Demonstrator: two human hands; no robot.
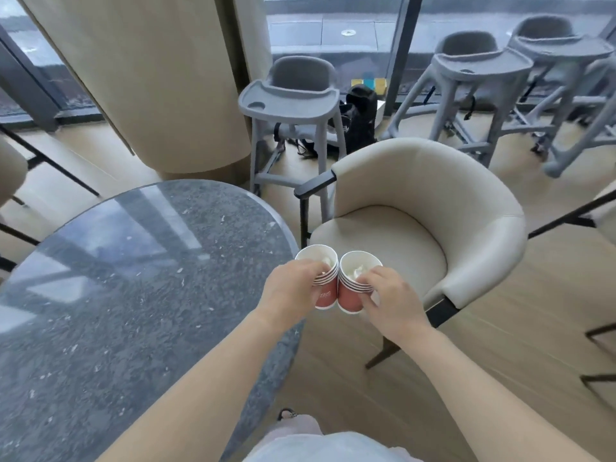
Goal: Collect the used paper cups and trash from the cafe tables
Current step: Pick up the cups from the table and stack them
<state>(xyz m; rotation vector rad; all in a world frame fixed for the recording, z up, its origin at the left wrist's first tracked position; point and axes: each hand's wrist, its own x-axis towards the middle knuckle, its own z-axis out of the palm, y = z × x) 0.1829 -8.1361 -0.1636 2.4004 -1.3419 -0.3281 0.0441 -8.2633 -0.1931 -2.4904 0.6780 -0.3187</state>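
1. Head view: two nested-cup stacks, left stack (326, 296) and right stack (350, 300), stand upright, mouths upward, touching, just beyond the bench (116, 278) edge.
2. The left hand (293, 290) grips the left stack; the right hand (395, 303) grips the right stack.

Round table (116, 278) left, armchair (416, 221) right, high chairs (293, 105) behind.

L hand (293, 290) & R hand (391, 303) fwd, each gripping stacked cups (325, 297).
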